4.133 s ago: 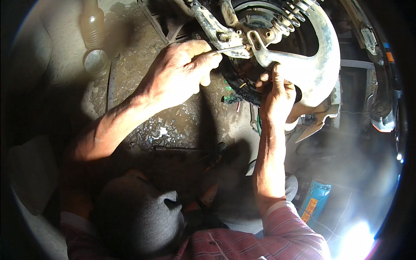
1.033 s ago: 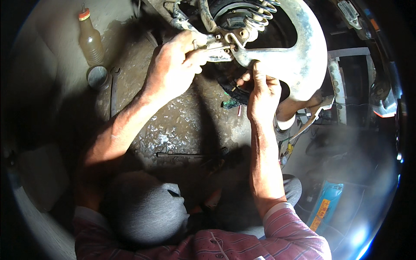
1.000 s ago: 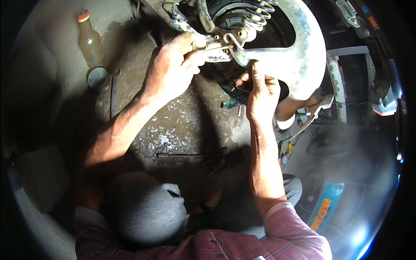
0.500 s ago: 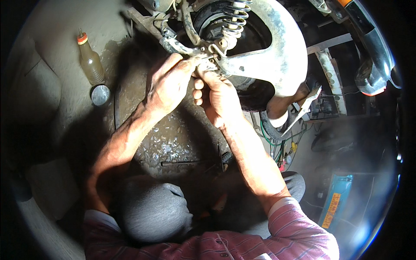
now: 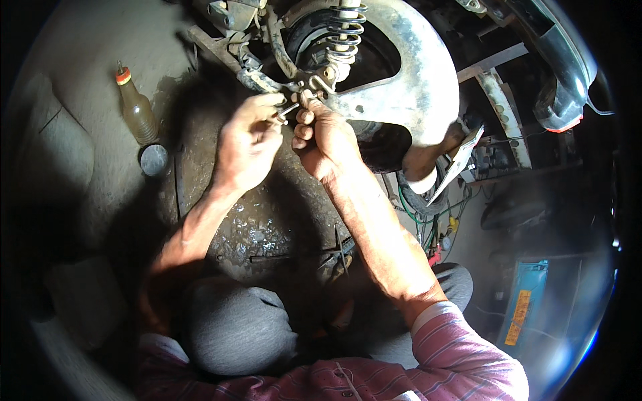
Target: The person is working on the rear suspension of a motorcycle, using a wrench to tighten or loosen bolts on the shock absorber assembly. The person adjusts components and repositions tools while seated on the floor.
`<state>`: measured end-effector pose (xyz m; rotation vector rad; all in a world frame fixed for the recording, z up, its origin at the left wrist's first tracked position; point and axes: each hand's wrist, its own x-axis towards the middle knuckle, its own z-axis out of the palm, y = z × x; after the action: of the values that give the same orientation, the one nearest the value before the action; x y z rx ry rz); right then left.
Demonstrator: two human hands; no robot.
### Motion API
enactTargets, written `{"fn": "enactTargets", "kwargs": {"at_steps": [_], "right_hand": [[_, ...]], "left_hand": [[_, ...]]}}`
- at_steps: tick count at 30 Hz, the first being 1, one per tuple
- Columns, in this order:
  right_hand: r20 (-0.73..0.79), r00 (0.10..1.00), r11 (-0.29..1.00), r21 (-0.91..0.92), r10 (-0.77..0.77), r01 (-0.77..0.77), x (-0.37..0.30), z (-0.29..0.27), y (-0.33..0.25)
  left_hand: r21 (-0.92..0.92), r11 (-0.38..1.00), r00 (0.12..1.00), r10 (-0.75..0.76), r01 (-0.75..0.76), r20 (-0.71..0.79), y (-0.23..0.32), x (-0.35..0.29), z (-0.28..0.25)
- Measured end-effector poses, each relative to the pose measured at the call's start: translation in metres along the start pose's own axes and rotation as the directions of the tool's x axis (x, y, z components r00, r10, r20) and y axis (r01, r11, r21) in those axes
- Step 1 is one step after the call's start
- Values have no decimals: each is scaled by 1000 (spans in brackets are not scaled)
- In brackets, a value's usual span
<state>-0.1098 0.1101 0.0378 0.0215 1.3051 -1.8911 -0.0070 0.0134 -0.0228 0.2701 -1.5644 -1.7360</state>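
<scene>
My left hand [image 5: 244,147] is closed in a pinch on a small, shiny metal rod [image 5: 289,109], just below the dirty metal linkage [image 5: 259,81] of a motorbike. Beside it, my right hand [image 5: 334,139] has its fingers curled, with thumb and forefinger pressed up at the bracket by the wheel. Whatever sits between those right fingertips is hidden. Right above my hands are a black coil spring [image 5: 346,30] on a shock absorber and a worn, pale curved cover [image 5: 428,73] over the dark wheel.
An oily bottle [image 5: 138,113] with a red cap stands on the left floor, touching a round tin [image 5: 154,160]. A long thin tool [image 5: 271,258] lies on the wet ground before my knees. Green hoses [image 5: 428,217] and a blue box [image 5: 531,287] are at right.
My left hand has drawn slightly down and left from the bracket, and the metal rod now shows in its fingers. My right hand stays at the bracket. The view has shifted a little.
</scene>
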Motion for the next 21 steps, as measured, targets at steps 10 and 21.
{"fn": "enactTargets", "kwargs": {"at_steps": [10, 21], "right_hand": [[43, 999, 999, 49, 12, -14, -1, -4, 1], [61, 997, 985, 160, 47, -56, 0, -4, -3]], "left_hand": [[-42, 903, 891, -414, 428, 185, 9, 3, -6], [124, 931, 939, -342, 343, -32, 4, -7, -3]]}}
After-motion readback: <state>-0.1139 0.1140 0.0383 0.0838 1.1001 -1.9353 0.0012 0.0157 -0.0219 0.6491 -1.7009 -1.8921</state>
